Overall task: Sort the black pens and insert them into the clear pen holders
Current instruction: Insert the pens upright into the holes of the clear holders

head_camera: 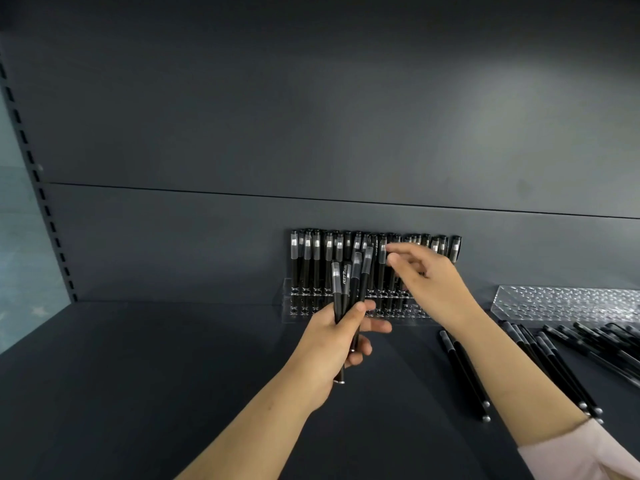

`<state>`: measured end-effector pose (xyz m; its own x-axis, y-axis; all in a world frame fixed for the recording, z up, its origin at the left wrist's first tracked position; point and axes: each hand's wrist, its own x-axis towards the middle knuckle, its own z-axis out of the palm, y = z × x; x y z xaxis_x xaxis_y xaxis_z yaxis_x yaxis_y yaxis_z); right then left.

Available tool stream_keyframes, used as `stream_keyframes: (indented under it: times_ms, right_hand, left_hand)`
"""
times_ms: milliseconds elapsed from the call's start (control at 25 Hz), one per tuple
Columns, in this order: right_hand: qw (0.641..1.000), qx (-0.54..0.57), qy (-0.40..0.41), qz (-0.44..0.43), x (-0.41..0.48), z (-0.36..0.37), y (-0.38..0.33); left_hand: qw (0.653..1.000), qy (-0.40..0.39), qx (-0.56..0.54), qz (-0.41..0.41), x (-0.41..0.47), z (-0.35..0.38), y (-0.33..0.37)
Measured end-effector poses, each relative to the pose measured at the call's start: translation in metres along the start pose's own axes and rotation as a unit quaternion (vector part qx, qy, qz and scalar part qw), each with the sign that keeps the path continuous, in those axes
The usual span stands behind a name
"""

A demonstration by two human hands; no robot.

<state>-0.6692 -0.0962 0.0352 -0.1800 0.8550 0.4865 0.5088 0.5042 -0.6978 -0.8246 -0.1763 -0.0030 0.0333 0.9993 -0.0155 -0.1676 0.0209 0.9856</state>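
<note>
My left hand [341, 336] grips a bundle of several black pens [349, 282], caps up, in front of the clear pen holder [287, 311]. This holder stands against the back wall, and a row of several black pens [317, 261] stands upright in it. My right hand [427, 282] reaches over the holder. Its index finger and thumb are stretched out, a little apart, with their tips at the cap of one standing pen [382, 252]. No pen lies between those two fingers.
A second clear holder [561, 303] without pens sits at the right. In front of it lies a loose pile of black pens [568, 355] on the dark shelf [138, 375]. A slotted upright [45, 202] marks the shelf's left end.
</note>
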Motion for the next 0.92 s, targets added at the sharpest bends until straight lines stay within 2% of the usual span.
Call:
stream_keyframes:
  times_ms: [120, 280, 360, 440, 560, 640, 800, 920]
  right_hand:
    - [0.984, 0.152, -0.051, 0.073, -0.004, 0.003, -0.008]
    - [0.955, 0.274, -0.063, 0.099, -0.002, 0.0, -0.006]
    - [0.943, 0.314, -0.02, 0.111, 0.0, -0.003, -0.005]
    - [0.931, 0.337, 0.064, 0.122, 0.004, -0.007, -0.003]
    - [0.932, 0.294, 0.19, 0.098, 0.009, -0.024, 0.001]
    - [0.942, 0.229, 0.241, 0.057, 0.01, -0.039, 0.004]
    - [0.959, 0.105, 0.263, 0.001, 0.006, -0.051, 0.005]
    - [0.966, 0.065, 0.249, -0.018, 0.003, -0.045, 0.009]
  left_hand:
    - [0.999, -0.029, -0.011, -0.008, -0.002, 0.003, 0.001]
    - [0.999, -0.044, -0.003, -0.008, -0.002, 0.004, 0.0]
    - [0.999, -0.04, 0.0, -0.011, -0.001, 0.003, 0.0]
    - [0.999, -0.032, -0.006, -0.018, 0.0, 0.003, -0.001]
    - [1.0, -0.012, 0.021, -0.008, 0.001, 0.002, -0.005]
    - [0.999, -0.007, 0.031, 0.005, 0.002, 0.001, -0.006]
    - [1.0, 0.0, 0.005, -0.001, 0.005, 0.001, -0.009]
    - [1.0, -0.001, -0.001, -0.006, 0.008, -0.001, -0.012]
